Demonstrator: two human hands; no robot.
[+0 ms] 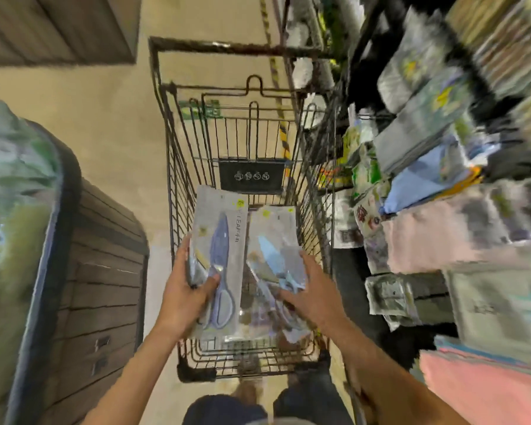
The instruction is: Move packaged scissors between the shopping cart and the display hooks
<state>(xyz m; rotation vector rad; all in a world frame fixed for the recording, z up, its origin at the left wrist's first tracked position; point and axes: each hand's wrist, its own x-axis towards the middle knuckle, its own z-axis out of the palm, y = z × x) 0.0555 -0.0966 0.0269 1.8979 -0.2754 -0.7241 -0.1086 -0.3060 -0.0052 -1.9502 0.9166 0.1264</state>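
1. At the far left stands a dark bin (pixel 43 240) with blurred green and grey goods inside, and just beside it a brown slatted crate (pixel 105 286).
2. The left hand (pixel 186 291) holds a grey scissors package (pixel 219 259) above the near part of the shopping cart (pixel 172 179). The fingers curl around the left edge of the package and the thumb presses on its front. Purple-blue scissors show on the card, with the blades pointing to the far side.
3. Just to the right, touching or almost touching the first one, is a second scissors package (pixel 273 240) with light blue scissors under shiny plastic. The right hand (pixel 308 289) lies on its near right part with the fingers spread. I cannot tell whether it grasps the package or only presses on it.
4. Both packages are over the cart basket, near the person.
5. On the right, display shelves (pixel 442 148) carry blurred packaged goods and pink cloths (pixel 472 378).
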